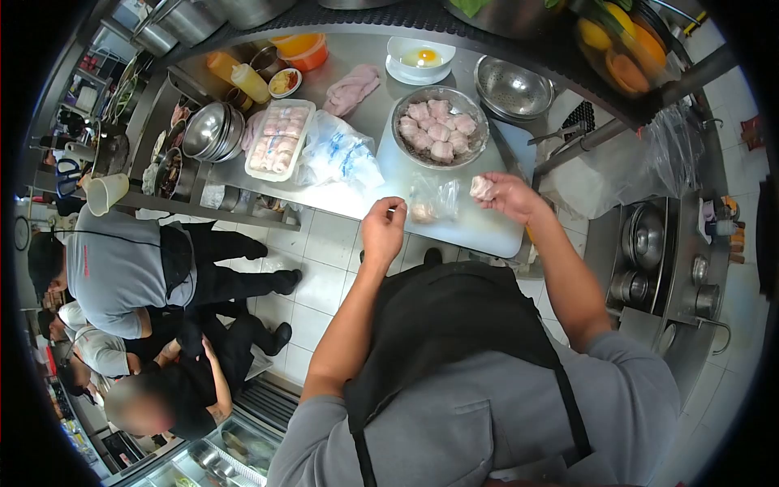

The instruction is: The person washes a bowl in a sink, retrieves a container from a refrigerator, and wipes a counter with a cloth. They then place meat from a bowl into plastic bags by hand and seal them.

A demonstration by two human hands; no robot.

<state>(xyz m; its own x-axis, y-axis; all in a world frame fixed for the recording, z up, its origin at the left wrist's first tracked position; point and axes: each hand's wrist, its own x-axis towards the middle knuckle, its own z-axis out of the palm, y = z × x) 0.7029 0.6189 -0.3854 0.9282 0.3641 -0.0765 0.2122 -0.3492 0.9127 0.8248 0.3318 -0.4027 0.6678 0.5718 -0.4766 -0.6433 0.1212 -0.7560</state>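
In my right hand (508, 198) is a rolled piece of raw pale pink meat (482, 188), gripped in the fingertips above the white cutting board (497, 231). Left of it lies a small clear plastic bag (445, 195) with a pinkish piece inside. My left hand (383, 231) is beside this bag at the board's left edge, fingers curled and pinched; what they hold, if anything, I cannot make out. Beyond both hands, a round metal bowl (400, 148) holds several similar meat pieces. A knife (513, 158) lies along the board's right side.
A white tray of wrapped meat (281, 140) and a crumpled plastic bag (337, 154) lie left. Behind are a pink cloth (353, 89), a bowl with an egg (420, 58) and a colander (514, 85). A shelf (365, 23) overhangs. Co-workers (138, 264) stand left.
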